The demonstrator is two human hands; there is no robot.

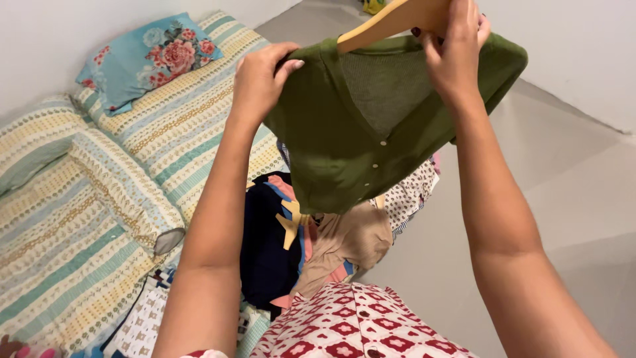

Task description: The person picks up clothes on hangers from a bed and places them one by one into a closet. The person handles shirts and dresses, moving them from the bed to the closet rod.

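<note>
I hold up a green buttoned cardigan that hangs on a wooden hanger. My left hand pinches the cardigan's left shoulder at the collar edge. Gripping the hanger's top and the right shoulder of the garment is my right hand. The cardigan dangles above a pile of clothes.
A mattress with a striped patterned sheet lies at the left, with a floral blue pillow at its far end. The pile holds dark blue, tan and dotted white garments. Grey floor spreads to the right. My red-and-white patterned clothing fills the bottom.
</note>
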